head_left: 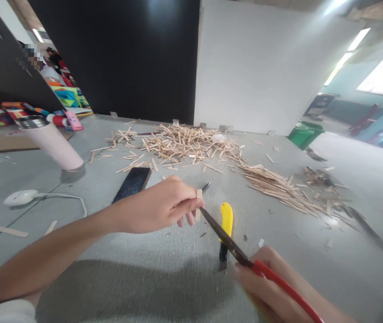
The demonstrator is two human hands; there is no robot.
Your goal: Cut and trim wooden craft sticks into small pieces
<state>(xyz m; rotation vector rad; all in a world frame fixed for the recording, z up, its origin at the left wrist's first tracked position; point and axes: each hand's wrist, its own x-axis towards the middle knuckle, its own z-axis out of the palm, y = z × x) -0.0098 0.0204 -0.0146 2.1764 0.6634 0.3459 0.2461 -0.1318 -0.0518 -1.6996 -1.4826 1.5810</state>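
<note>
Between the thumb and fingers of my left hand [167, 204] is a small flat wooden craft stick [199, 194], held upright. My right hand [268, 278] grips red-handled scissors [231, 246], and their dark blade tips meet the stick close to my left thumb. The blades look closed or nearly so. Just behind the scissors, a yellow-and-black utility knife [226, 220] lies on the grey table [178, 255]. A pen [206, 187] is partly hidden behind my left hand. Beyond my left wrist rests a dark phone [134, 181].
A heap of loose craft sticks [184, 146] spreads along the back, with a neater row of sticks [279, 186] to its right. At left are a pink tumbler [51, 141] and a white corded device [21, 197]. Black and white panels [245, 67] stand behind; a green bin [304, 134] is beyond.
</note>
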